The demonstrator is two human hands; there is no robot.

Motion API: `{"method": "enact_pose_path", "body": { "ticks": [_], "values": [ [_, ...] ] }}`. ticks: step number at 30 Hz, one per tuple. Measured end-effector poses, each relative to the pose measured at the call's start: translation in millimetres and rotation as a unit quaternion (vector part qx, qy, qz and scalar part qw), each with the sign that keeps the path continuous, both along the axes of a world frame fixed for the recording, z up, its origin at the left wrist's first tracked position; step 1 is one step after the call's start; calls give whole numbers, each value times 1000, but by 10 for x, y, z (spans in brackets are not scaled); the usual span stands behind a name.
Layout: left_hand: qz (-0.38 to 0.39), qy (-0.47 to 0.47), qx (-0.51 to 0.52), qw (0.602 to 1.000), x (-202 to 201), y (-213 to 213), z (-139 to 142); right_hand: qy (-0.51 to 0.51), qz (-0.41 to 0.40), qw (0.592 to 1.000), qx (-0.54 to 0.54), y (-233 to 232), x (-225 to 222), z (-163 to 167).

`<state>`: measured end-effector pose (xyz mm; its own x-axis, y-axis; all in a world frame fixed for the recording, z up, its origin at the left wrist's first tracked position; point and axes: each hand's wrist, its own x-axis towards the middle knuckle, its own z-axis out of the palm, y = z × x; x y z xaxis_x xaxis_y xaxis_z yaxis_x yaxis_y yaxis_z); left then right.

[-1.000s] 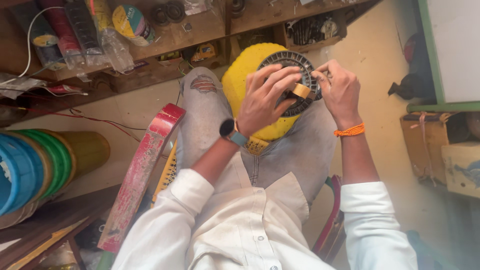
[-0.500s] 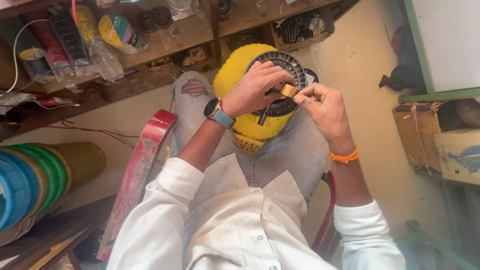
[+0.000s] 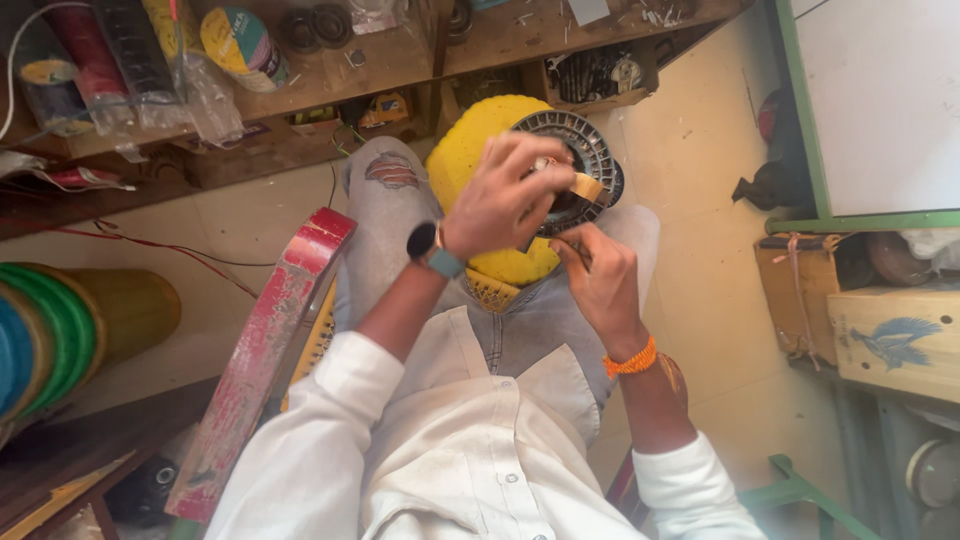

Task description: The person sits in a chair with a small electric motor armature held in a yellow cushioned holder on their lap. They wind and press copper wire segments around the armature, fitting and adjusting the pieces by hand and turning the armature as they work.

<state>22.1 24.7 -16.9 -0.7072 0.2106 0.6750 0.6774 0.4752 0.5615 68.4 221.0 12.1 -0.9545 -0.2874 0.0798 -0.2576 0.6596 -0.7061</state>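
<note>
A grey slotted ring (image 3: 592, 148) lies on a round yellow pad (image 3: 478, 150) on my lap, over grey jeans. My left hand (image 3: 505, 195), with a watch at the wrist, lies across the ring and grips it from above. A strip of tan tape (image 3: 589, 187) runs over the ring's near edge by my left fingertips. My right hand (image 3: 600, 278), with an orange thread at the wrist, sits just below the ring, its fingers pinched at the tape's lower end. The middle of the ring is hidden by my left hand.
A red worn plank (image 3: 270, 360) leans by my left knee. A wooden shelf (image 3: 390, 62) ahead holds spools and tape rolls. Green and blue reels (image 3: 45, 335) lie at the left. A wooden box (image 3: 890, 335) and a green frame (image 3: 800, 130) stand at the right.
My right hand has dropped from the ring's right side to below it, drawing the tape down. My left hand has stayed on the ring.
</note>
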Motion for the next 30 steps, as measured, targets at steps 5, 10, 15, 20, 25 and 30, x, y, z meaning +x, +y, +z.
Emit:
{"method": "enact_pose_path", "body": {
  "ticks": [5,10,15,20,25,30],
  "values": [
    [-93,-53,20,994,347,108,-185,-55,13,998,41,16,146,280],
    [-37,-225,203,952,430,330,-366,98,117,985,85,86,-109,565],
    [12,-375,470,799,360,613,-490,129,117,976,130,106,-705,539],
    [63,-388,456,799,268,621,-503,115,126,981,91,160,-1048,370],
    [99,-444,416,787,212,607,-442,74,81,993,46,304,-1218,52],
    [149,-410,377,817,127,703,-395,113,65,989,62,325,-1309,-358]
  ]
}}
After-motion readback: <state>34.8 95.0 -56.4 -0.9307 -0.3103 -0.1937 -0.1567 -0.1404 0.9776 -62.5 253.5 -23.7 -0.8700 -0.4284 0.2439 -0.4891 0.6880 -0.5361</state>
